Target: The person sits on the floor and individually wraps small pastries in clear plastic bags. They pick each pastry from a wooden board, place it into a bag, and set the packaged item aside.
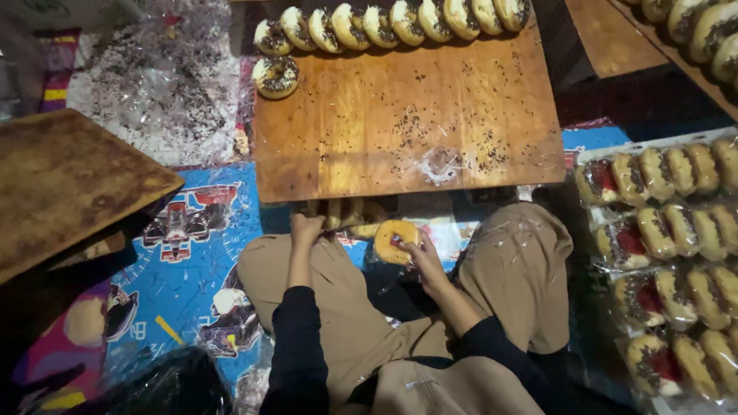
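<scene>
Long dark sleeves, tan trousers, bare fingers [406, 244]

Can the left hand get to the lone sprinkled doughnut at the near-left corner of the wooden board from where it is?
Probably yes. The left hand sits just below the wooden board edge, and the lone sprinkled doughnut lies straight ahead across bare board, nothing between.

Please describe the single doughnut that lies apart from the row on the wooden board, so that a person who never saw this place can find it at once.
Start at the big wooden board in front of the seated person's knees. A row of doughnuts runs along its far edge. The lone doughnut lies at the far left corner, just below the row's left end; it lies flat with dark sprinkles facing up, while the others lean on one another.
</scene>
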